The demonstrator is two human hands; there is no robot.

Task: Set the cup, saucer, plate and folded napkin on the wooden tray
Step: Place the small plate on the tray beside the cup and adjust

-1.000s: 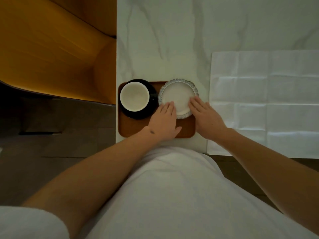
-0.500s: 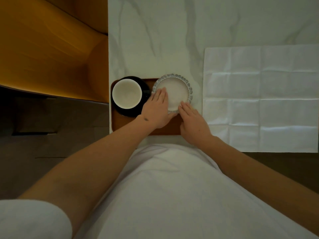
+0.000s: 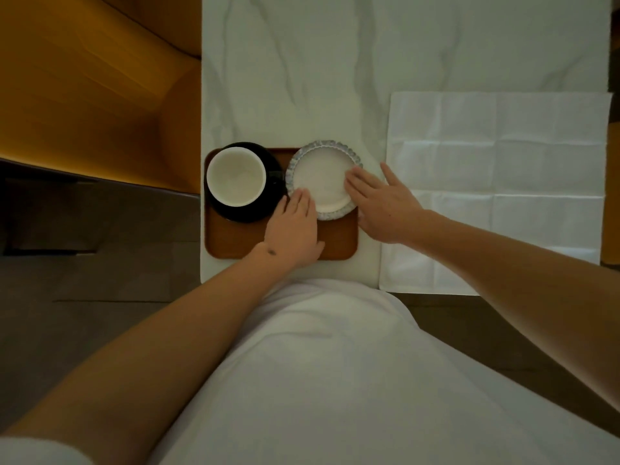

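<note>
**Both hands at the plate on the tray**

At the far left there is an orange-brown wooden wall or cabinet (image 3: 84,95), and under it a dark floor (image 3: 84,246). The white marble table (image 3: 285,78) with grey veins begins just to the right of it.

On the table I count one tray (image 3: 235,239), one saucer (image 3: 248,214), one cup (image 3: 236,176), one plate (image 3: 318,179) and one napkin (image 3: 496,182). The brown wooden tray lies near the front edge of the table. The black saucer stands on its left part, and the cup, white inside, stands on the saucer. The cup looks empty. To the right of it, the small white plate with a scalloped, patterned rim lies on the right part of the tray; its far edge goes a little over the tray's border. The plate is empty too.

The left hand (image 3: 293,229) lies flat over the tray, fingers together, with the tips touching the near left rim of the plate. The right hand (image 3: 382,203) is flat with fingers spread, and the tips rest on the right rim of the plate. Neither hand pinches anything.

At the right, the large white napkin lies unfolded on the table, outside the tray, with its crease lines visible
</note>
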